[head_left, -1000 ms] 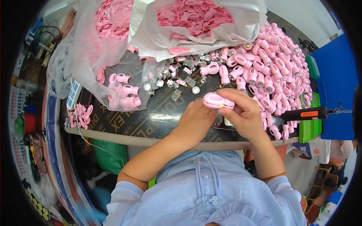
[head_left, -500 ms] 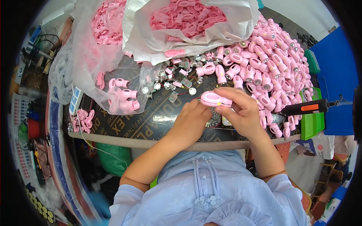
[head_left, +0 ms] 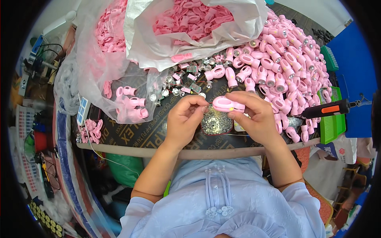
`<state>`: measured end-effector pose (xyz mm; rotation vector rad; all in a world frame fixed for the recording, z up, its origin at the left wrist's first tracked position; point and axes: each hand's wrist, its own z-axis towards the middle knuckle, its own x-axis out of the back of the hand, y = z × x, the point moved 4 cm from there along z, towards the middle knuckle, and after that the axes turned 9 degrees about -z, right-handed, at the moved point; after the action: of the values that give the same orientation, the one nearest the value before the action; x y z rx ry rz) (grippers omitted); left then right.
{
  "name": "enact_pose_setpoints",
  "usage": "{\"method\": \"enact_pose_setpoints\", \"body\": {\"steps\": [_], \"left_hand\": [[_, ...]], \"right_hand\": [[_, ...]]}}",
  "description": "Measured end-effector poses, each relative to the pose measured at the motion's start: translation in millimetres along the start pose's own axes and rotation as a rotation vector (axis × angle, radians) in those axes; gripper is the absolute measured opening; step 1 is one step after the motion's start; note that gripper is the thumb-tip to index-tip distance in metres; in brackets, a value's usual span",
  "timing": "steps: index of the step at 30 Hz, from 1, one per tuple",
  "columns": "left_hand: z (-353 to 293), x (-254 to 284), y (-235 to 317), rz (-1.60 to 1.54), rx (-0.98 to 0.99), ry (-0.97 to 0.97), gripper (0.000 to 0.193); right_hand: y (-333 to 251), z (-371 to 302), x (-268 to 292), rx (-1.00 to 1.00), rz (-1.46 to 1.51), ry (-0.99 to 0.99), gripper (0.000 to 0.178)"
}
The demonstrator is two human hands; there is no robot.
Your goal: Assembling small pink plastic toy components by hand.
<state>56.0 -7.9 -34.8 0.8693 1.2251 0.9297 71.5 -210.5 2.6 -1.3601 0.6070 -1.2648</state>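
Observation:
My right hand [head_left: 254, 115] grips a small pink flashlight [head_left: 223, 103] between thumb and fingers, lying sideways above the table. A yellow switch shows on its near side. My left hand [head_left: 183, 121] is just left of it, thumb and fingertips pinched together near the flashlight's end; what they hold, if anything, is too small to make out. Below the flashlight sits a shallow container of small metal screws [head_left: 216, 123]. Behind my hands lie loose bulb and circuit-board parts [head_left: 194, 87], with several pink flashlights [head_left: 231, 77] beside them.
A big heap of pink flashlights [head_left: 291, 59] fills the right side. An electric screwdriver [head_left: 327, 110] hangs there, by a green tray [head_left: 331, 129]. At the back, a white sack [head_left: 139, 35] holds pink shells; a clear bag [head_left: 91, 75] with more spreads to its left.
My left hand has drawn up and back from over the screw container to beside the flashlight, its fingertips now pinched. The right hand still holds the flashlight in nearly the same place.

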Motion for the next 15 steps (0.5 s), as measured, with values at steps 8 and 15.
{"method": "enact_pose_setpoints", "body": {"steps": [8,15], "left_hand": [[6.5,-0.7,-3.6,0.141,-0.110,0.001,0.017],[7.4,-7.2,1.6,0.196,-0.115,-0.003,0.016]], "right_hand": [[1.1,-1.1,0.5,0.002,-0.078,-0.003,0.044],[1.6,-2.2,1.4,-0.050,-0.013,-0.014,0.044]]}}
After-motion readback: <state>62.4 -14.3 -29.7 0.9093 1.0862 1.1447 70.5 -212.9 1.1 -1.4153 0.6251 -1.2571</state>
